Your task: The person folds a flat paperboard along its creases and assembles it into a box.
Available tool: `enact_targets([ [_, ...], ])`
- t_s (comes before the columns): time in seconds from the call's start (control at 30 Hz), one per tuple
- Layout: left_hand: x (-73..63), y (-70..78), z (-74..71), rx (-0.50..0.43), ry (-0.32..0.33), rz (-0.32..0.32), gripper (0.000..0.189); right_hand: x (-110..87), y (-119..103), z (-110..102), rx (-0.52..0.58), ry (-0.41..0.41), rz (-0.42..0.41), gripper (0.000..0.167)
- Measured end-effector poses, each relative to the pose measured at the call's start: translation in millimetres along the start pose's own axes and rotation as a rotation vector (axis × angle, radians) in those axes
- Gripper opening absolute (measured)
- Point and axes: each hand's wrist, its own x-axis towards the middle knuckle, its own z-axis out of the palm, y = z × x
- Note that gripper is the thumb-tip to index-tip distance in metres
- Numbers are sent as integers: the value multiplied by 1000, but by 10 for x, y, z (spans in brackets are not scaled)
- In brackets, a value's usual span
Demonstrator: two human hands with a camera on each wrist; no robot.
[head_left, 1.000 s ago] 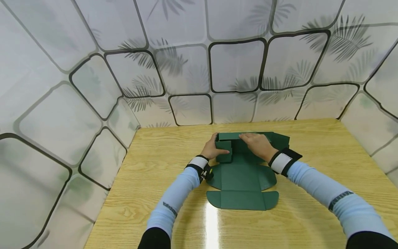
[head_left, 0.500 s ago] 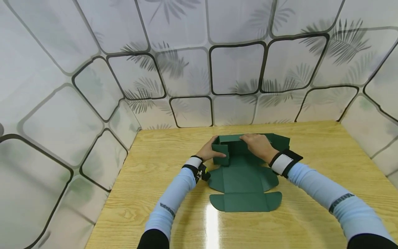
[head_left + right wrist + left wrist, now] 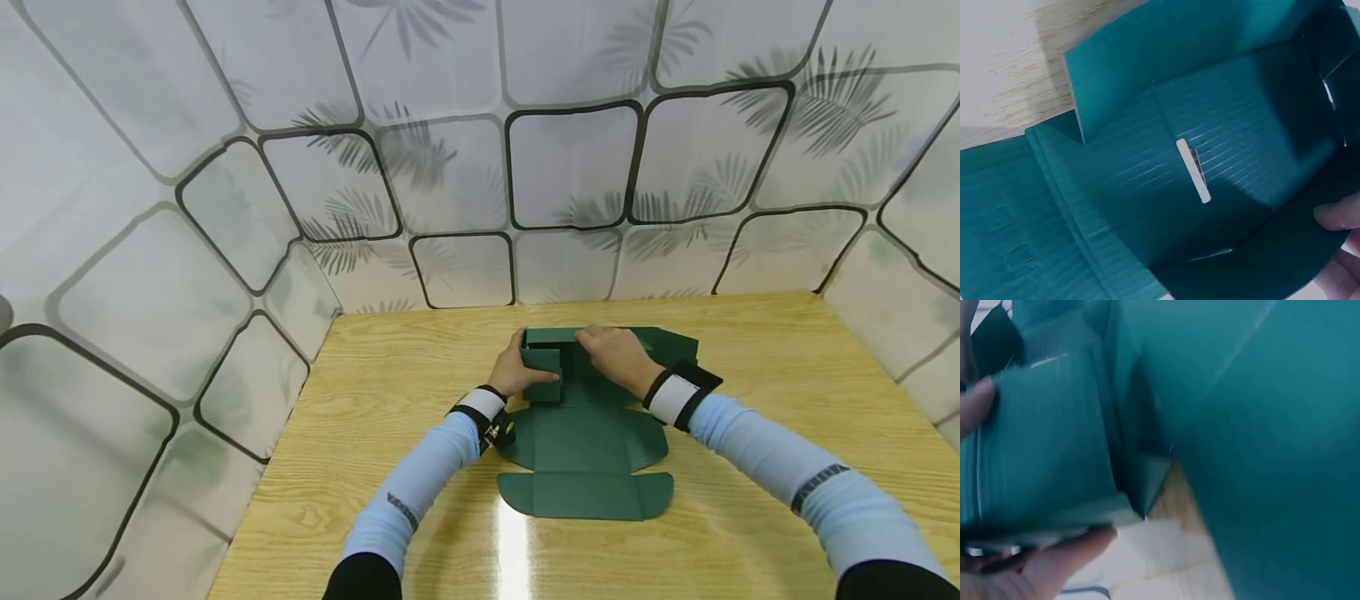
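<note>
A green cardboard box (image 3: 581,437), partly folded, lies on the table with its lid panel flat toward the person. Its left end stands folded up, and my left hand (image 3: 512,367) grips that end wall, thumb on the near face. In the left wrist view, fingers (image 3: 1066,556) and thumb lie on opposite sides of the folded wall (image 3: 1047,444). My right hand (image 3: 618,358) pinches the raised back wall (image 3: 551,335). The right wrist view shows the right thumb (image 3: 1338,214) on a wall's inner face. A narrow pale slot (image 3: 1193,172) shows in the panel.
The wooden table (image 3: 375,400) runs under the box. Behind it and at both sides hangs a patterned curtain (image 3: 465,183). An unfolded flap (image 3: 667,342) sticks out at the box's right end.
The box's left end and my left hand swung slightly left, then came back right. The lid panel shifted with them. My right hand stays on the back wall.
</note>
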Motion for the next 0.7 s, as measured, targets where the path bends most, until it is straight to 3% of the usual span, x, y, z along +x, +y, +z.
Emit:
enact_targets([
  [0.1,-32,23,1,-15,34,25,101,-2,-10,4,6,-12,-1,24],
  [0.17,-96,125,-32,-24,41,-13,95,-1,-9,5,9,-11,0,25],
  [0.4,-143,118,-57,16,42,-45,93,-25,0,29,-15,-11,-23,28],
  [0.7,-213,30,-22,132,152,82,64,-55,-53,-30,-98,-66,-62,39],
])
